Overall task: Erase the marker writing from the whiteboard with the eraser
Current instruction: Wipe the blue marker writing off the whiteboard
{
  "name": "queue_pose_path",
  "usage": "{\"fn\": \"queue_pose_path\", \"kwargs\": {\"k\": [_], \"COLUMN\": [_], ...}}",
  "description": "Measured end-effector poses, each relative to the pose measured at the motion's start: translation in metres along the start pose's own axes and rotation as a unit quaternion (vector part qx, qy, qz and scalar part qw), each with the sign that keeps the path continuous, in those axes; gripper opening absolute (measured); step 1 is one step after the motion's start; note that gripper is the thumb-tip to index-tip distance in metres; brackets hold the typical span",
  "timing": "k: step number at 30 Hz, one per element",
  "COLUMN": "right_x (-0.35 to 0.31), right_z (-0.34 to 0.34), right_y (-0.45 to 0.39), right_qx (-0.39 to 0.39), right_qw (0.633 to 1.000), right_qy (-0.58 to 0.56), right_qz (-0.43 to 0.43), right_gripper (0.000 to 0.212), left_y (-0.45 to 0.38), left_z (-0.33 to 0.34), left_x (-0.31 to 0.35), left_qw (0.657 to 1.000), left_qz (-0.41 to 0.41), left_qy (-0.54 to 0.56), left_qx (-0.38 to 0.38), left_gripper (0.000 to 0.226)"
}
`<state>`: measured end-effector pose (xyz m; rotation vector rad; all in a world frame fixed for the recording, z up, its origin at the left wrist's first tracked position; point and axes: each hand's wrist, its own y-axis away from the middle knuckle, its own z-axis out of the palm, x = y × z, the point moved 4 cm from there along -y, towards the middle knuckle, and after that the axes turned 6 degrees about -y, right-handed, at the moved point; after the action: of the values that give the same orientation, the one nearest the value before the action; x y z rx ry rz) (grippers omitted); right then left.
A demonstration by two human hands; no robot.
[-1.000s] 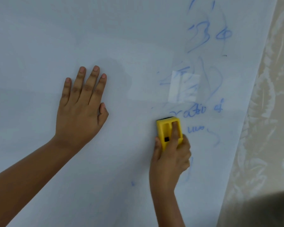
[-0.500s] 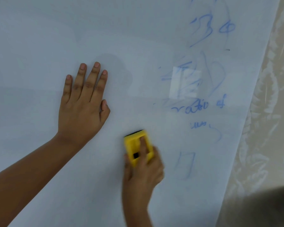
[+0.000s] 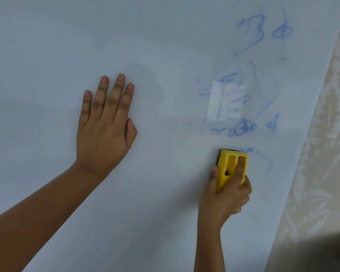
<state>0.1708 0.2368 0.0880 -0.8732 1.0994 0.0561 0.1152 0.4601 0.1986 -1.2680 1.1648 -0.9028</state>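
Note:
The whiteboard (image 3: 165, 36) fills most of the view. Blue marker writing (image 3: 243, 130) runs down its right part, smeared in places, with more strokes near the top (image 3: 263, 30). My right hand (image 3: 224, 201) grips a yellow eraser (image 3: 229, 163) with a dark pad, pressed flat on the board just below the writing. Its top edge covers part of a short blue word. My left hand (image 3: 104, 126) lies flat on the board to the left, fingers together and pointing up, holding nothing.
A cream patterned wall (image 3: 322, 154) borders the board's slanted right edge. A dark grey shape (image 3: 322, 252) sits in the lower right corner. A bright window reflection (image 3: 226, 101) lies over the smeared writing.
My right hand first swept the eraser down-left, then back up-right to the writing. The blue box-like mark low on the board is gone. My left hand stays flat.

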Motion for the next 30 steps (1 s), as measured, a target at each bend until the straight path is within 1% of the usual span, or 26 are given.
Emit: {"fn": "queue_pose_path", "kwargs": {"k": [2,3,4,6,7,10,12,13,15,18,19,20,22,24,25,27,28,30], "right_x": [-0.019,-0.019,-0.011,0.013,0.027,0.056,0.057,0.051,0.029,0.017,0.021,0.028,0.044,0.054,0.054,0.041,0.029,0.008], "right_z": [0.009,0.009,0.005,-0.009,-0.017,-0.037,-0.036,-0.032,-0.021,-0.007,-0.009,-0.015,-0.029,-0.041,-0.045,-0.04,-0.033,-0.021], "right_y": [0.029,0.044,0.056,0.059,0.05,0.003,-0.031,-0.043,-0.044,0.002,0.017,0.023,0.002,-0.043,-0.067,-0.104,-0.112,-0.102], "right_qx": [-0.051,-0.083,-0.113,-0.135,-0.124,-0.041,-0.015,-0.007,-0.008,-0.074,-0.093,-0.101,-0.086,-0.036,-0.011,0.005,-0.001,-0.019], "right_qw": [0.992,0.986,0.98,0.979,0.984,0.999,0.997,0.997,0.999,0.995,0.992,0.992,0.996,0.997,0.996,0.996,0.998,0.999], "right_qy": [0.019,0.03,0.039,0.051,0.047,0.025,0.008,0.006,0.015,0.031,0.035,0.036,0.027,0.014,0.001,-0.01,-0.002,0.03], "right_qz": [-0.111,-0.144,-0.16,-0.146,-0.121,0.02,0.076,0.08,0.036,-0.064,-0.076,-0.065,0.002,0.07,0.09,0.088,0.066,-0.012], "right_gripper": [0.053,0.052,0.051,0.055,0.061,0.06,0.06,0.06,0.06,0.06,0.061,0.062,0.065,0.061,0.06,0.059,0.059,0.06], "left_y": [0.001,0.001,0.001,0.001,0.002,0.002,0.002,0.002,0.003,0.004,0.005,0.005,0.005,0.005,0.006,0.006,0.006,0.007], "left_z": [0.001,0.001,0.001,0.001,0.001,0.0,0.0,0.0,0.001,0.001,0.002,0.002,0.001,0.001,0.001,0.002,0.002,0.003], "left_x": [0.0,0.0,-0.001,-0.001,0.0,0.0,0.001,0.0,0.0,-0.001,0.0,0.0,0.001,0.002,0.002,0.001,0.001,0.001], "left_qw": [1.0,1.0,1.0,1.0,1.0,1.0,1.0,1.0,1.0,1.0,1.0,1.0,1.0,1.0,1.0,1.0,1.0,1.0], "left_qz": [0.001,0.003,0.005,0.004,0.002,-0.001,0.0,-0.001,-0.005,-0.006,-0.005,-0.007,-0.009,-0.011,-0.011,-0.011,-0.011,-0.009], "left_qy": [-0.001,-0.002,-0.003,-0.002,-0.001,-0.004,-0.003,-0.001,0.004,0.001,0.0,0.001,0.001,-0.003,-0.003,-0.003,-0.003,-0.005], "left_qx": [0.001,0.001,0.001,0.002,0.002,0.008,0.01,0.011,0.013,0.02,0.021,0.022,0.024,0.021,0.019,0.016,0.017,0.02], "left_gripper": [0.055,0.055,0.055,0.055,0.055,0.054,0.054,0.054,0.054,0.054,0.054,0.054,0.054,0.054,0.054,0.054,0.054,0.053]}}
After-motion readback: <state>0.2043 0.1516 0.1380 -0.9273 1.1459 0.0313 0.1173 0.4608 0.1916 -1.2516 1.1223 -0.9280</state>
